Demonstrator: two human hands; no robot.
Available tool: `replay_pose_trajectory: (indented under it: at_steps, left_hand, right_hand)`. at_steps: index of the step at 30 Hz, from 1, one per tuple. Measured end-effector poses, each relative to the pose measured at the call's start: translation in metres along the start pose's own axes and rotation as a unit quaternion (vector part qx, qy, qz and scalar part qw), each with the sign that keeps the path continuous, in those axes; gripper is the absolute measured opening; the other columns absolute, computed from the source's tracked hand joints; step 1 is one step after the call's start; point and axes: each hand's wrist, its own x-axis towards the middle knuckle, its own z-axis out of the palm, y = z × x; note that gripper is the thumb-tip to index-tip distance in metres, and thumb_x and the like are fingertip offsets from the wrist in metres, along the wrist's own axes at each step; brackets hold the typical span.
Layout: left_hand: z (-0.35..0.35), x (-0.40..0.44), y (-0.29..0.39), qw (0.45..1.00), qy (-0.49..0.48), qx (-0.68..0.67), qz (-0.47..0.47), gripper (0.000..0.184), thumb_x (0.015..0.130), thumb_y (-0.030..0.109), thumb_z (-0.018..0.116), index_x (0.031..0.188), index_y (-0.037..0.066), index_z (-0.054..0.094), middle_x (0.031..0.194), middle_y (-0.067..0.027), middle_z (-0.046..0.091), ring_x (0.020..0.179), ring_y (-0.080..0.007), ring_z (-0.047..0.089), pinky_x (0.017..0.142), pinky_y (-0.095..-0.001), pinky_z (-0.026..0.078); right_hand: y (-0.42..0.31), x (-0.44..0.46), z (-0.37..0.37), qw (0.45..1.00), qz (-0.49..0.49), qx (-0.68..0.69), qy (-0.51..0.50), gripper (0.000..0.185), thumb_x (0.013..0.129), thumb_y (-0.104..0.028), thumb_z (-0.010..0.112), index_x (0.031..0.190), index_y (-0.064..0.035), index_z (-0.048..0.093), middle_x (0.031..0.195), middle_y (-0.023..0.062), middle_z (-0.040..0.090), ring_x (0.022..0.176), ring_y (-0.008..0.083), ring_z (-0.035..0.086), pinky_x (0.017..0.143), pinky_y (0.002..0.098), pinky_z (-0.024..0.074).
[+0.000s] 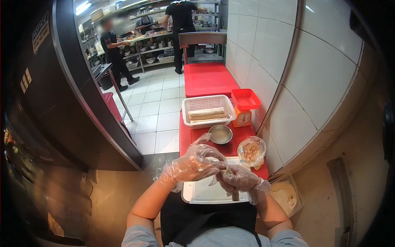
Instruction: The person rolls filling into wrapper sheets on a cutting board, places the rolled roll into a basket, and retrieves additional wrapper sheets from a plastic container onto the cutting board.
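Observation:
Both my hands wear clear plastic gloves and meet above a white board. My right hand is wrapped round a thin, pale uncooked roll, whose lower end pokes out below the fingers. At its upper end, the fingertips of my left hand are pinched together; the gloves hide most of the roll. Just beyond my hands stands a metal bowl of pale liquid. To the right lies an open plastic bag with an orange-pink filling. Several similar rolls lie in a white basket.
An orange dial scale with a red tray stands against the tiled wall. Everything rests on a red table. A lidded tub is low at right. Several people work at shelves farther back.

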Motion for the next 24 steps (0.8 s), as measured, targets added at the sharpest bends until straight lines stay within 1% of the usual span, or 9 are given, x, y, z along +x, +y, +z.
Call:
replay_pose_trajectory:
  at_steps: [5,6,9,10,14,17,20,23,24]
  left_hand:
    - [-0.016,0.018,-0.018,0.986,0.0,-0.162,-0.036,0.011,0.087,0.015,0.073,0.098,0.013,0.076,0.1,-0.0051,0.073,0.095,-0.0238,0.069,0.11,-0.0499,0.039]
    - [-0.015,0.022,-0.021,0.971,0.0,-0.229,-0.065,0.01,0.091,0.015,0.07,0.096,0.008,0.075,0.096,-0.0083,0.074,0.09,-0.0243,0.071,0.099,-0.0421,0.049]
    - [-0.019,0.028,-0.03,0.931,-0.128,-0.307,-0.148,0.014,0.092,0.016,0.07,0.097,0.003,0.074,0.093,-0.0104,0.075,0.086,-0.0232,0.071,0.084,-0.0346,0.056]
    - [-0.014,0.028,-0.034,0.923,-0.146,-0.332,-0.128,0.018,0.092,0.017,0.072,0.098,0.0,0.074,0.092,-0.0104,0.075,0.084,-0.0205,0.071,0.077,-0.0323,0.057]
    - [-0.008,0.03,-0.034,0.89,-0.201,-0.368,-0.18,0.02,0.089,0.018,0.076,0.098,0.001,0.075,0.089,-0.0101,0.074,0.081,-0.0176,0.07,0.077,-0.0323,0.056]
    - [-0.012,0.034,-0.027,0.903,-0.218,-0.328,-0.173,0.017,0.088,0.017,0.077,0.095,0.002,0.076,0.086,-0.0095,0.074,0.08,-0.0177,0.069,0.075,-0.0326,0.055]
    - [-0.022,0.042,-0.012,0.909,-0.239,-0.261,-0.222,0.018,0.086,0.019,0.078,0.091,0.002,0.076,0.084,-0.0086,0.074,0.078,-0.0179,0.069,0.074,-0.033,0.055]
    - [-0.013,0.041,-0.017,0.922,-0.252,-0.215,-0.202,0.023,0.084,0.021,0.079,0.091,0.0,0.074,0.085,-0.0085,0.073,0.081,-0.0183,0.07,0.078,-0.0318,0.055]
    - [-0.011,0.037,-0.023,0.92,-0.232,-0.248,-0.197,0.026,0.084,0.022,0.078,0.098,0.001,0.073,0.093,-0.0092,0.073,0.087,-0.0187,0.069,0.081,-0.0323,0.055]
  right_hand:
    - [-0.004,0.002,0.004,1.0,0.017,0.012,-0.009,0.037,0.097,-0.04,0.065,0.111,-0.0063,0.058,0.07,-0.0036,0.047,0.056,0.006,0.04,0.051,0.0235,0.0357]
    - [-0.004,0.002,0.004,1.0,0.018,0.01,-0.01,0.037,0.097,-0.04,0.065,0.111,-0.0062,0.058,0.07,-0.0037,0.047,0.056,0.0061,0.039,0.051,0.0236,0.0354]
    - [-0.004,0.003,0.005,1.0,0.018,0.006,-0.013,0.035,0.097,-0.038,0.065,0.111,-0.0061,0.058,0.07,-0.0037,0.046,0.056,0.0061,0.039,0.051,0.0237,0.0346]
    - [-0.003,0.002,0.004,1.0,0.017,0.009,-0.016,0.035,0.097,-0.037,0.064,0.111,-0.006,0.058,0.071,-0.0037,0.046,0.056,0.0061,0.039,0.051,0.0237,0.0346]
    - [-0.008,0.0,0.003,0.999,0.029,-0.019,-0.029,0.035,0.098,-0.037,0.064,0.111,-0.0061,0.058,0.07,-0.0037,0.046,0.056,0.0064,0.04,0.052,0.0238,0.0365]
    - [-0.003,0.001,-0.001,0.999,0.033,-0.02,-0.029,0.035,0.098,-0.038,0.063,0.111,-0.0058,0.058,0.07,-0.0035,0.046,0.056,0.0065,0.04,0.052,0.0239,0.0391]
    - [-0.002,0.001,-0.002,0.998,0.059,-0.019,-0.016,0.036,0.098,-0.039,0.062,0.11,-0.0055,0.058,0.071,-0.0034,0.047,0.055,0.0064,0.04,0.053,0.024,0.0411]
    - [-0.003,0.004,-0.001,0.997,0.077,-0.032,0.003,0.033,0.098,-0.035,0.064,0.109,-0.0054,0.058,0.071,-0.0036,0.047,0.056,0.0063,0.041,0.053,0.0241,0.0401]
    - [0.0,0.007,-0.001,0.999,0.041,-0.016,0.008,0.03,0.097,-0.033,0.065,0.108,-0.0057,0.058,0.071,-0.0036,0.048,0.057,0.0062,0.042,0.054,0.0241,0.0416]
